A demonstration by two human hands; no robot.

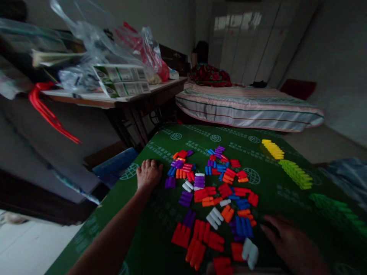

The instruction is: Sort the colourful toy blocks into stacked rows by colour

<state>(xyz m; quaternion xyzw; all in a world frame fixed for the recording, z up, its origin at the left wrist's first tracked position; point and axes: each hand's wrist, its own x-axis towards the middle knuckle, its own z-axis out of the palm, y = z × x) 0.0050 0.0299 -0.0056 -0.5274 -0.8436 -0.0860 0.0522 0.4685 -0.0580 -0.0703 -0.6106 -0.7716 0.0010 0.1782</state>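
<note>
My left hand rests on the green table cover, fingers bent down, just left of a scattered heap of small plastic pieces in red, orange, blue, purple and white. Nothing shows inside its grip. My right hand lies low at the near right edge of the heap, fingers stretched toward blue and red pieces, beside a white piece. Sorted rows stand at the far right: yellow, light green and darker green.
A cluttered wooden desk with plastic bags and boxes stands at the back left. A bed with a striped cover lies behind the table. A blue crate sits by the table's left edge.
</note>
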